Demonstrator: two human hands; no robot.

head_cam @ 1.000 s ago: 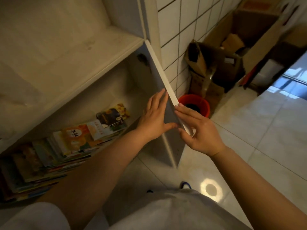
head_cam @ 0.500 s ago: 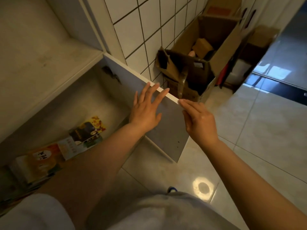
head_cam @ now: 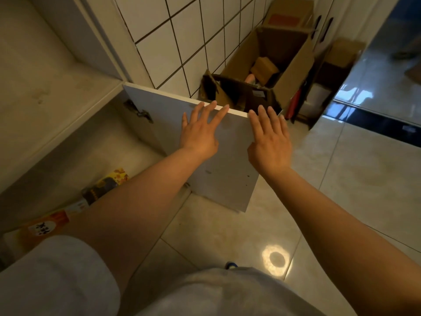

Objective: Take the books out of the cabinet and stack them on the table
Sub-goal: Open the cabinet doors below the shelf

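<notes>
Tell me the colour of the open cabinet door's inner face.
Pale grey-white with a white top edge, on the flat cabinet door, seen in the head view.

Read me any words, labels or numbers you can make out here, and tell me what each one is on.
Orange book in the cabinet: large white characters on the cover, seen sideways and too blurred to read with confidence.
Dark book with a yellow corner: cover print too small and blurred to read.
Cardboard box by the tiled wall: a small pale label on its dark front edge, unreadable.
Cabinet door: no text.
</notes>
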